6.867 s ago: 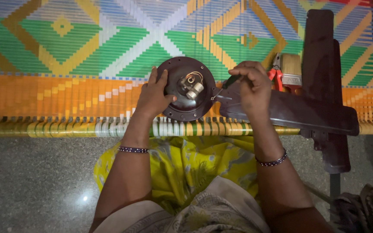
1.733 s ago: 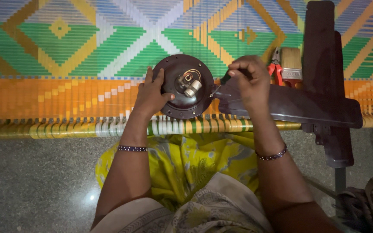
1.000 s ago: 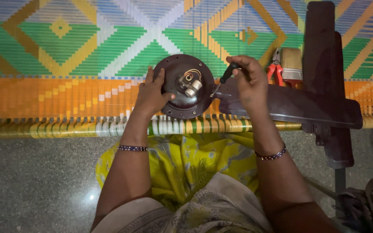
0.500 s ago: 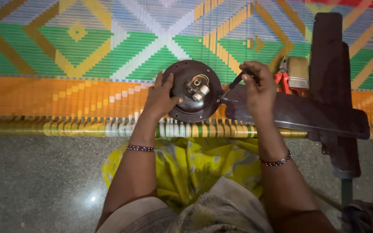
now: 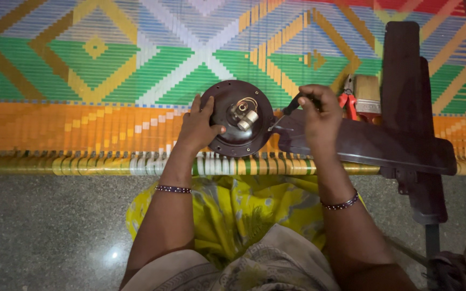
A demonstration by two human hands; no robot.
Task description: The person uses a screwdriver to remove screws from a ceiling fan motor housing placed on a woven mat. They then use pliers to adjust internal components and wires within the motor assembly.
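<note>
Fan motor housing [image 5: 237, 119], a round dark-brown disc with a small metal hub and thin wires at its centre, lies on the near edge of a woven cot [image 5: 82, 81] patterned in green, orange, blue and white.

Nearest the camera are yellow patterned clothing [image 5: 244, 215] and both forearms, each with a beaded bracelet at the wrist.

Just beyond them, the left hand [image 5: 196, 129] rests on the left side of the housing, fingers spread along its rim and thumb lying on its face, steadying it rather than gripping.

The right hand [image 5: 321, 116] is closed around the black handle of a screwdriver [image 5: 286, 110], whose tip points at the right rim of the housing.

Under that hand a dark fan blade [image 5: 373, 146] reaches to the right; a second blade [image 5: 411, 108] lies across it, running from near to far.

Farther off, just left of the second blade, lie red-handled pliers [image 5: 348, 99] and a paintbrush [image 5: 367, 94].
</note>
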